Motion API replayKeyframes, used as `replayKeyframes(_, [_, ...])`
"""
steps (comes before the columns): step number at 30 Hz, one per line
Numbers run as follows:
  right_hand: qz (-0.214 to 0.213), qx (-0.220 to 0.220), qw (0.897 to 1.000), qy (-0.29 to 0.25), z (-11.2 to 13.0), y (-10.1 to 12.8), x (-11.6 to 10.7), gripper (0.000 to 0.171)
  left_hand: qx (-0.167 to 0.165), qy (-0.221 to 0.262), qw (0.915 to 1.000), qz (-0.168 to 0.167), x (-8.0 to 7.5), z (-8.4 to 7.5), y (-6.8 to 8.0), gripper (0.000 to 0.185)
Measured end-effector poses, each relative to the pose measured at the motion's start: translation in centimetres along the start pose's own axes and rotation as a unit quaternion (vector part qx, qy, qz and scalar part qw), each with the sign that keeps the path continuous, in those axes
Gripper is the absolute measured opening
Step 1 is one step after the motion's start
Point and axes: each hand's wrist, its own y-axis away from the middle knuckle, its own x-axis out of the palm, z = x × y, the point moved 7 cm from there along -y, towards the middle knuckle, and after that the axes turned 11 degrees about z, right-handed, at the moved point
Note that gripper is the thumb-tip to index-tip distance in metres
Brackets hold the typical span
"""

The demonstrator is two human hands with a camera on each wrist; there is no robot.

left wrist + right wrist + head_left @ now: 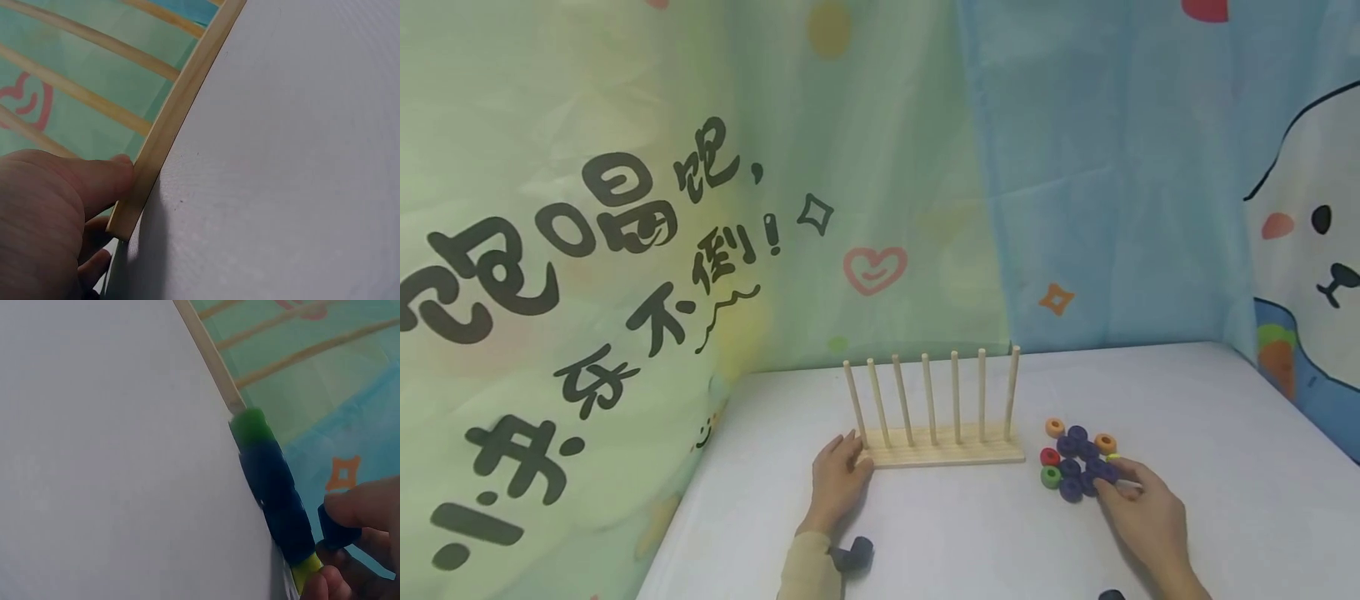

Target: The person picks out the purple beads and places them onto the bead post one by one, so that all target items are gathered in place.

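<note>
Right hand: fingers pinching a dark blue ring at 3 o'clock of the peg rack.
Left hand: fingers straight, pressed against rack's 9 o'clock end.

We log a peg rack steadied by our left hand, beads pinched at by our right hand.

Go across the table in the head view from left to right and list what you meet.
Left hand → wooden peg rack → green ring → cluster of dark blue rings → right hand, pinching a dark blue ring at the cluster's right edge.
</note>
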Motion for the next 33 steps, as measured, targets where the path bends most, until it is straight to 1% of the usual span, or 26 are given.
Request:
replayKeyframes(4, [-0.005, -0.039, 0.999, -0.005, 1.0, 0.2, 0.4, 0.045, -0.001, 0.006, 1.0, 0.007, 0.1, 0.1, -0.1, 0.042])
replayKeyframes(6, [-0.007, -0.046, 0.999, -0.009, 1.2, 0.4, 0.5, 0.045, -0.002, 0.009, 0.9999, 0.01, 0.2, 0.1, -0.1, 0.043])
replayKeyframes(8, [-0.001, -0.044, 0.999, -0.013, 1.3, 0.6, 0.7, 0.045, -0.004, 0.009, 0.9999, 0.013, 0.3, 0.2, -0.2, 0.043])
replayKeyframes(13, [0.026, -0.021, 0.999, -0.022, 1.5, 0.9, 1.5, 0.043, -0.015, 0.009, 0.9995, 0.026, 0.5, 0.3, -0.1, 0.046])
replayKeyframes(15, [0.037, -0.025, 0.999, -0.025, 1.9, 1.0, 2.0, 0.044, -0.018, 0.011, 0.9993, 0.029, 0.4, 0.3, 0.0, 0.048])
replayKeyframes(19, [0.055, -0.055, 0.996, -0.033, 3.0, 1.4, 2.9, 0.044, -0.024, 0.015, 0.9991, 0.033, 0.2, 0.3, 0.0, 0.05])
replayKeyframes(22, [0.055, -0.077, 0.995, -0.038, 3.8, 1.8, 3.2, 0.042, -0.026, 0.015, 0.9989, 0.035, 0.2, 0.3, 0.0, 0.046])
replayKeyframes(24, [0.058, -0.081, 0.994, -0.039, 4.1, 2.0, 3.3, 0.041, -0.025, 0.013, 0.9991, 0.032, 0.2, 0.2, 0.0, 0.042])
replayKeyframes(28, [0.078, -0.065, 0.994, -0.038, 4.4, 2.2, 3.7, 0.042, -0.023, 0.004, 0.9996, 0.014, 0.2, 0.2, -0.1, 0.038])
replayKeyframes(31, [0.082, -0.066, 0.993, -0.045, 4.6, 2.3, 4.0, 0.041, -0.024, 0.003, 0.9997, 0.003, 0.1, 0.3, -0.1, 0.041])
replayKeyframes(33, [0.078, -0.077, 0.993, -0.049, 4.8, 2.3, 4.1, 0.039, -0.024, 0.005, 0.9997, -0.001, 0.1, 0.3, -0.1, 0.044])
